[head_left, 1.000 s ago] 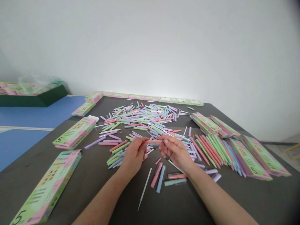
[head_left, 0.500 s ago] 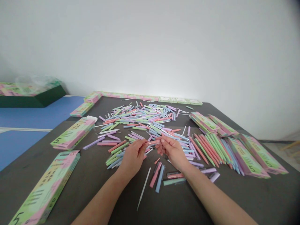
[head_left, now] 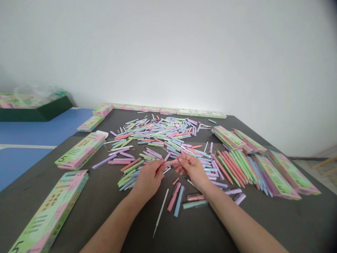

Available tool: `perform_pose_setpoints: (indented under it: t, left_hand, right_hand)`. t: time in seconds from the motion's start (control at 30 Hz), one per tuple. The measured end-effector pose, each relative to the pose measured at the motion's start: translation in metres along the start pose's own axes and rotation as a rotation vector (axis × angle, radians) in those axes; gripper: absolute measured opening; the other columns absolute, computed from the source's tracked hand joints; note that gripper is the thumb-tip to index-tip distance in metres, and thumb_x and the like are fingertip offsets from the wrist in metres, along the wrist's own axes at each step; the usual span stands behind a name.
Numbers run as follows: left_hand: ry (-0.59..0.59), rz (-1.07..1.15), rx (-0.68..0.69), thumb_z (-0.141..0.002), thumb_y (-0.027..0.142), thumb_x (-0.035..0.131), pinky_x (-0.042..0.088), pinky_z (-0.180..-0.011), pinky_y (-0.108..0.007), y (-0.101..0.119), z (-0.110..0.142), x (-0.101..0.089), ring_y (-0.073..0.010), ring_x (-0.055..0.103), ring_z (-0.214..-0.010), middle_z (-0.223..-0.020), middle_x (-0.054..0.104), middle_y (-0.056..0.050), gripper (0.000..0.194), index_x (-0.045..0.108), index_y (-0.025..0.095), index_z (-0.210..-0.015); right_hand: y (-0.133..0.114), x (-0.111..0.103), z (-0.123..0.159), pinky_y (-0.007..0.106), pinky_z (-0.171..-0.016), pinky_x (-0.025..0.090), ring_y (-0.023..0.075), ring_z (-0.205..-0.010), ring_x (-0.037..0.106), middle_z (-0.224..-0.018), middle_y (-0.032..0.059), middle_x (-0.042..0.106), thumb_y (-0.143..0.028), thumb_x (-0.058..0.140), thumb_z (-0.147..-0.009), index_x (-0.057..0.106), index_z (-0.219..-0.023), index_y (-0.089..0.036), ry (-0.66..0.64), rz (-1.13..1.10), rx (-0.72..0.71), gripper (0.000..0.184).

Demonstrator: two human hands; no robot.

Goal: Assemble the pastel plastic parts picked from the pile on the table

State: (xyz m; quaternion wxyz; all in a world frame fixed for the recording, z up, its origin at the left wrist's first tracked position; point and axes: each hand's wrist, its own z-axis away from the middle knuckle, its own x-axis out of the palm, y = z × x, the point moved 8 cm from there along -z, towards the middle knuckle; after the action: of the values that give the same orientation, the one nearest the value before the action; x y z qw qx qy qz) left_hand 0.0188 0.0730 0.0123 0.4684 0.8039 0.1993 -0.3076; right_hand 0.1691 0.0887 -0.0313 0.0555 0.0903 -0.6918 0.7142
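Observation:
Between my two hands lies a slim pinkish pen part (head_left: pixel 171 162), held level above the pile. My left hand (head_left: pixel 149 175) pinches its left end, and my right hand (head_left: pixel 191 169) has thumb and fingers closed on the right end. Just below on the dark table are a white pen refill (head_left: pixel 160 212), a red pen cap (head_left: pixel 174 196), a blue pen cap (head_left: pixel 179 201) and a small red tip (head_left: pixel 175 181). A green cap (head_left: pixel 195 204) rests beneath my right wrist. Behind my hands spreads a large heap of pastel pen parts (head_left: pixel 163 131).
Pastel cartons (head_left: pixel 80 150) line the left side, with a longer one (head_left: pixel 50 211) nearer me. More cartons (head_left: pixel 276 175) lie at right beside a row of red, green and blue pen barrels (head_left: pixel 237 167). A dark green box (head_left: pixel 37 110) stands on the blue surface at far left.
My hands stay almost in place on the pen part, with the right fingers slightly shifted along it. The whole view has moved a little; the table items look unchanged.

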Motion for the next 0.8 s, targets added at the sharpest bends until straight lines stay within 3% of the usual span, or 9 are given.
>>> perform_pose_setpoints:
  t: [0.37,0.53,0.8]
  left_hand:
    - [-0.048,0.029,-0.112,-0.092,0.029,0.041,0.048,-0.071,-0.03,-0.004,-0.001,-0.001,-0.0208,0.066,-0.079,-0.088,0.073,-0.009,0.031,0.068,0.015,-0.095]
    - [-0.057,0.068,-0.108,-0.091,0.029,0.041,0.048,-0.071,-0.03,-0.001,-0.001,-0.002,-0.0211,0.066,-0.08,-0.088,0.072,-0.008,0.029,0.068,0.016,-0.093]
    - [-0.045,0.081,-0.084,-0.091,0.029,0.042,0.047,-0.073,-0.03,-0.002,-0.002,-0.002,-0.0207,0.065,-0.079,-0.086,0.072,-0.008,0.029,0.067,0.016,-0.092]
  right_hand:
    - [-0.01,-0.004,0.0,0.021,-0.044,0.044,0.0124,-0.052,0.061,-0.066,0.0034,0.07,-0.039,0.074,-0.068,0.065,-0.079,-0.016,-0.006,0.021,-0.061,0.027]
    - [-0.017,-0.007,0.001,0.022,-0.045,0.044,0.011,-0.05,0.059,-0.064,0.003,0.069,-0.035,0.073,-0.07,0.07,-0.078,-0.016,-0.006,0.115,-0.111,0.021]
    - [-0.008,-0.005,-0.001,0.022,-0.047,0.047,0.0123,-0.052,0.061,-0.065,0.003,0.069,-0.035,0.072,-0.072,0.071,-0.079,-0.017,-0.037,0.067,-0.121,0.019]
